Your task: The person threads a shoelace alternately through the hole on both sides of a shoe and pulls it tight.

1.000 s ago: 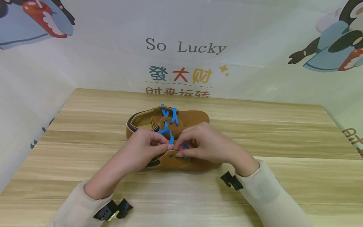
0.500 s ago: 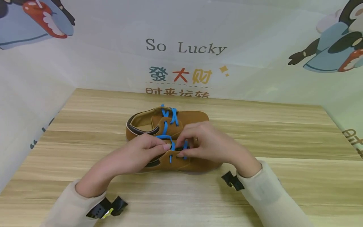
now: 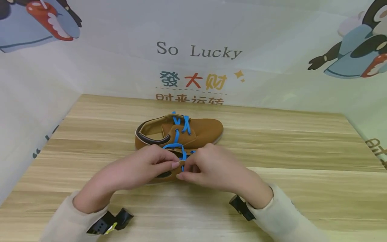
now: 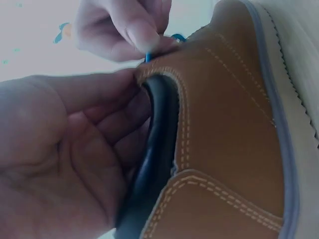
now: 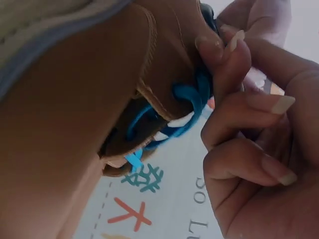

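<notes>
A brown shoe [image 3: 170, 177] with a dark padded collar [image 4: 158, 114] lies on the table, partly covered by both hands. A blue shoelace [image 3: 173, 145] loops over its opening and passes through an eyelet on the near side. My left hand [image 3: 139, 166] pinches the upper edge of the flap beside that eyelet, its other fingers inside the opening. At the eyelet, my right hand [image 3: 216, 168] pinches the end of the lace between thumb and forefinger. More blue lacing [image 5: 187, 114] crosses nearer the toe, as the right wrist view shows.
A second brown shoe [image 3: 208, 129], laced in blue, stands just behind, its toe to the right. Both shoes are on a wood-grain table [image 3: 302, 144]. A white printed backdrop [image 3: 272, 43] rises behind the table. A small black device [image 3: 110, 222] sits at the left cuff.
The lace tip has come out through the near eyelet. My left hand has shifted from the lace to the flap edge. My right hand has moved left and nearer, onto the lace tip.
</notes>
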Demonstrator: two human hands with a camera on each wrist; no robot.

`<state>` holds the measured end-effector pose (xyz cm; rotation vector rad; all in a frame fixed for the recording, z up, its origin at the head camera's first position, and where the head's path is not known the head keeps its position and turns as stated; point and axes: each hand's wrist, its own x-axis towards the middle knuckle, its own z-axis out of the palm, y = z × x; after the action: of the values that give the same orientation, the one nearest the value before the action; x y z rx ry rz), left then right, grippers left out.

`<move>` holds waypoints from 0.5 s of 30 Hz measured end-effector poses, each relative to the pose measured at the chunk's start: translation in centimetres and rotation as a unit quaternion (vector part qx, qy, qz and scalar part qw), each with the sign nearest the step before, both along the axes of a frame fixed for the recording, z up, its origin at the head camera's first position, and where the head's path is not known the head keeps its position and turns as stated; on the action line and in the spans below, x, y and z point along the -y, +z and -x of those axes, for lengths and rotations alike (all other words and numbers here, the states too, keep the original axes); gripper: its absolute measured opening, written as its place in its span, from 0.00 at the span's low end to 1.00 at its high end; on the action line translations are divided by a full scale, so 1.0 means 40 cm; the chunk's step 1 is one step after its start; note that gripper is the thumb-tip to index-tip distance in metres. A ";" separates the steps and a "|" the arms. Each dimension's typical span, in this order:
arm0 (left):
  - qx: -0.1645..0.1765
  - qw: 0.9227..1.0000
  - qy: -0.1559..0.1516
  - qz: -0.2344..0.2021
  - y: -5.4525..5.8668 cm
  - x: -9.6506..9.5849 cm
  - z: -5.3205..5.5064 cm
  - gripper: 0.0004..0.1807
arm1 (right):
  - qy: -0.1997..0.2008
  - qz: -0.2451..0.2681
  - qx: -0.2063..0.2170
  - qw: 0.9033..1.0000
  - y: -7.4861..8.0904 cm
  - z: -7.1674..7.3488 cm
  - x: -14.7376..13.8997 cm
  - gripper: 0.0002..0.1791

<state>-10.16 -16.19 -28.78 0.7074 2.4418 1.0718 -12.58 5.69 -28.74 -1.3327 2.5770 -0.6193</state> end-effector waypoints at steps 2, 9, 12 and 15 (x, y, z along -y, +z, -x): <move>-0.020 0.999 0.019 0.018 0.004 -0.007 -0.007 0.14 | -0.010 0.008 0.007 1.000 -0.004 -0.001 0.003 0.15; -0.156 0.978 0.102 0.094 0.016 -0.041 -0.042 0.03 | -0.036 -0.004 -0.007 0.999 -0.006 -0.017 0.007 0.14; -0.192 0.968 0.118 0.108 0.016 -0.048 -0.050 0.02 | -0.042 -0.022 -0.039 0.998 -0.002 -0.032 0.011 0.15; -0.206 0.964 0.126 0.111 0.015 -0.049 -0.053 0.02 | -0.035 -0.033 -0.069 0.996 0.003 -0.049 0.014 0.17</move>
<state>-8.05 -14.23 -28.17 0.6058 3.0178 0.7710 -10.64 5.12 -28.60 -1.3132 2.7374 -0.4636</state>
